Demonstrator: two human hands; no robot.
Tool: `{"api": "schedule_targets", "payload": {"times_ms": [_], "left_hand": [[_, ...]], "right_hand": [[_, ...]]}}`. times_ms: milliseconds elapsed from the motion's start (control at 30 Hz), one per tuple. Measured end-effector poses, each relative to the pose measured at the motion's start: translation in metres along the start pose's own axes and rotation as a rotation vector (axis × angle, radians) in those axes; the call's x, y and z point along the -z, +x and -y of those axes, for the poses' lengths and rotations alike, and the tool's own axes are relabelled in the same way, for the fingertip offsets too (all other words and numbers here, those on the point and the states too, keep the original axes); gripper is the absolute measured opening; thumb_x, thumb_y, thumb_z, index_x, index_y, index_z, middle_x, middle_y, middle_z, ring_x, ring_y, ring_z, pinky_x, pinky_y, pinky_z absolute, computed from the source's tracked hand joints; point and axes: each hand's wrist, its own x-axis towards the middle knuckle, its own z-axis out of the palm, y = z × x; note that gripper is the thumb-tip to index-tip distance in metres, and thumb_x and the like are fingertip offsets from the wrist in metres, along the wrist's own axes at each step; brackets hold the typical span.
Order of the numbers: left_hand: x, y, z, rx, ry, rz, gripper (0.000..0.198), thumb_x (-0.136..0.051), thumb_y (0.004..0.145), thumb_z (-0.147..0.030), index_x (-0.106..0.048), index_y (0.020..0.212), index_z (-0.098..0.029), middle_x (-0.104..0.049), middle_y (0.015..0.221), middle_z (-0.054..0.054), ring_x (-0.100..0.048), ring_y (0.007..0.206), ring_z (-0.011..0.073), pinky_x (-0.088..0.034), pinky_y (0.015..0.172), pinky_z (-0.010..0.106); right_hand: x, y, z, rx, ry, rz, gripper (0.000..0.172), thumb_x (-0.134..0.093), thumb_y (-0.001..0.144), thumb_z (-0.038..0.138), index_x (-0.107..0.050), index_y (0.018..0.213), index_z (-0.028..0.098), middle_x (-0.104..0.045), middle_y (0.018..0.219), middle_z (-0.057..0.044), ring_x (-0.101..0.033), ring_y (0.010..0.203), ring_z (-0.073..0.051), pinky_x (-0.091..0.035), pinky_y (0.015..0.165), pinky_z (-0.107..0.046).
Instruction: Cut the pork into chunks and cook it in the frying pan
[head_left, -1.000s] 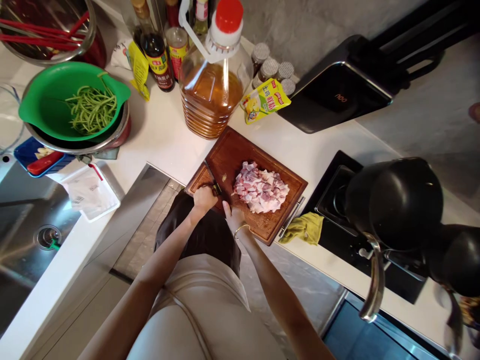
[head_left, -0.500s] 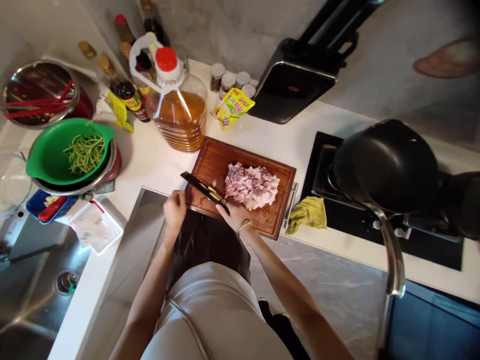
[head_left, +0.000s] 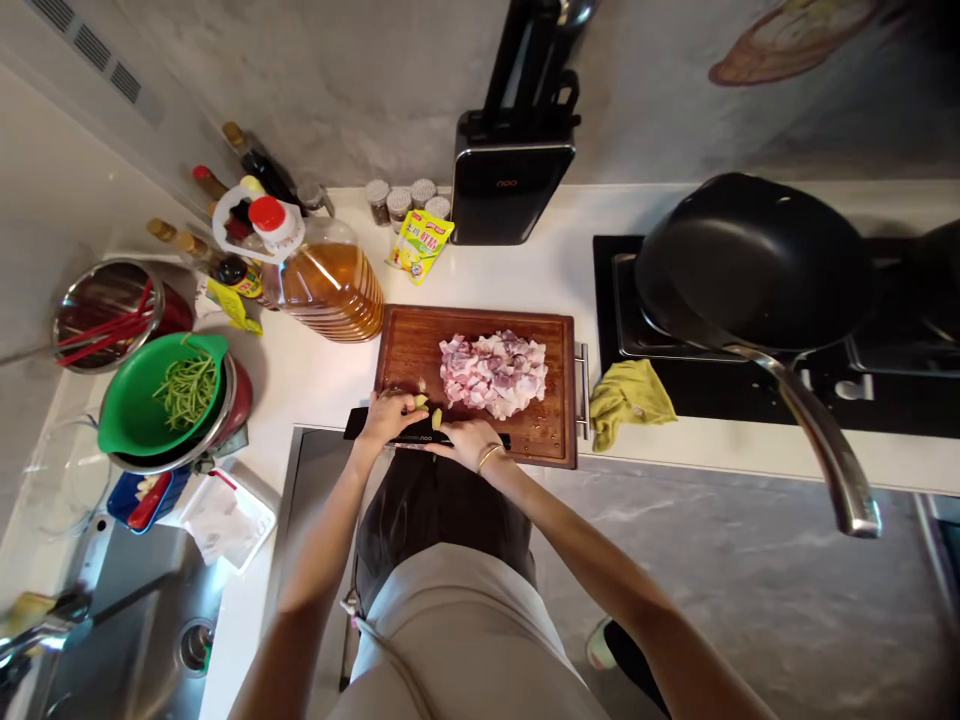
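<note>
A brown wooden cutting board point(head_left: 409, 350) lies on the white counter with a pile of diced raw meat point(head_left: 493, 373) on its right half. A black knife point(head_left: 360, 428) lies flat along the board's near edge, blade pointing left. My right hand point(head_left: 471, 442) is closed on the knife near its handle end and wears a thin bangle. My left hand point(head_left: 386, 415) rests over the blade, fingers bent and pinched at a few small yellow pieces point(head_left: 426, 404) just left of the meat.
A large oil bottle point(head_left: 330, 290) and sauce bottles stand left of the board, a black knife block point(head_left: 514, 190) behind it. A black pan point(head_left: 750, 265) sits on the stove at right, beside a yellow cloth point(head_left: 630, 395). A green bowl point(head_left: 131, 425) of beans and the sink point(head_left: 127, 620) are at left.
The knife went from raised and angled over the board to lying flat along its near edge. My left hand moved from the counter edge onto the blade. The view tilted upward.
</note>
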Motion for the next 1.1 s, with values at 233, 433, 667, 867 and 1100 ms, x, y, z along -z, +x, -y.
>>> {"api": "schedule_targets", "payload": {"times_ms": [233,433,667,867,1100], "left_hand": [[-0.002,0.013,-0.008,-0.117,0.006,-0.085,0.032,-0.057,0.082,-0.052,-0.061,0.077,-0.021,-0.062,0.088,0.002,-0.052,0.092,0.0187,-0.033,0.086,0.031],[-0.002,0.003,-0.012,-0.037,0.191,-0.089,0.051,-0.061,0.070,-0.066,-0.055,0.088,-0.019,-0.054,0.097,0.007,-0.046,0.098,0.0247,-0.032,0.087,0.038],[0.001,0.017,0.003,0.072,0.237,-0.133,0.061,-0.060,0.067,-0.070,-0.055,0.093,-0.016,-0.055,0.105,0.013,-0.046,0.105,0.0291,-0.030,0.092,0.043],[0.017,0.011,0.025,0.148,0.057,-0.168,0.032,-0.047,0.087,-0.050,-0.059,0.091,-0.021,-0.066,0.094,0.005,-0.055,0.098,0.0219,-0.034,0.092,0.039],[0.023,-0.014,0.057,0.342,-0.221,-0.163,0.018,-0.050,0.085,-0.026,-0.065,0.091,-0.020,-0.071,0.096,0.004,-0.065,0.085,0.0147,-0.045,0.084,0.026]], "right_hand": [[-0.004,-0.006,0.000,0.014,0.011,0.006,0.054,-0.039,0.089,0.063,-0.065,0.108,0.020,-0.073,0.093,-0.010,-0.069,0.085,-0.025,-0.048,0.072,-0.030],[0.000,0.000,-0.002,0.022,0.012,-0.019,0.052,-0.042,0.089,0.061,-0.065,0.109,0.019,-0.073,0.091,-0.011,-0.070,0.081,-0.024,-0.048,0.069,-0.030],[-0.004,-0.012,-0.006,0.009,-0.011,0.005,0.053,-0.042,0.088,0.063,-0.068,0.094,0.017,-0.073,0.086,-0.012,-0.069,0.081,-0.025,-0.047,0.070,-0.030],[-0.007,-0.041,-0.024,-0.026,0.004,0.019,0.052,-0.043,0.087,0.063,-0.069,0.097,0.019,-0.073,0.090,-0.010,-0.069,0.084,-0.024,-0.047,0.070,-0.030],[0.028,-0.084,-0.072,-0.137,-0.014,-0.113,0.053,-0.047,0.081,0.070,-0.072,0.096,0.025,-0.074,0.090,-0.006,-0.068,0.084,-0.024,-0.045,0.068,-0.029]]}}
